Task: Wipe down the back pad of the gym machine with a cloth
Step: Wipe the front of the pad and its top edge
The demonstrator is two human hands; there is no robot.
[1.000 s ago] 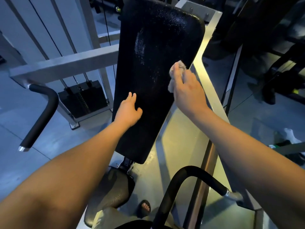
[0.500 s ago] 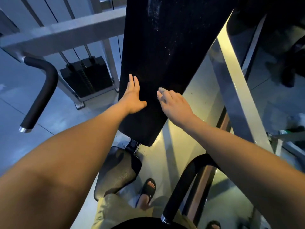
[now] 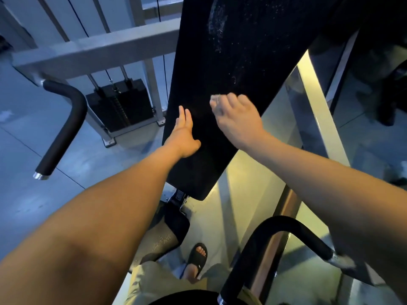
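The long black back pad [image 3: 248, 51] of the gym machine slants down the middle of the head view, with pale smears and specks on its upper part. My left hand [image 3: 184, 134] lies flat on the pad's lower left edge, fingers together. My right hand [image 3: 236, 118] is over the lower middle of the pad, closed on a small pale cloth [image 3: 215, 101] that only peeks out past the fingertips and presses on the pad.
A black padded handle [image 3: 62, 130] juts out at left under a grey frame beam [image 3: 97, 51]. The weight stack [image 3: 120, 106] stands behind. Another curved black handle [image 3: 264, 243] is at lower right, and the black seat [image 3: 167, 236] and my sandalled foot [image 3: 198, 258] lie below.
My right hand with the cloth swept from the pad's right edge down and leftward to its lower middle. The left hand stayed on the pad's left edge. The camera tilted down.
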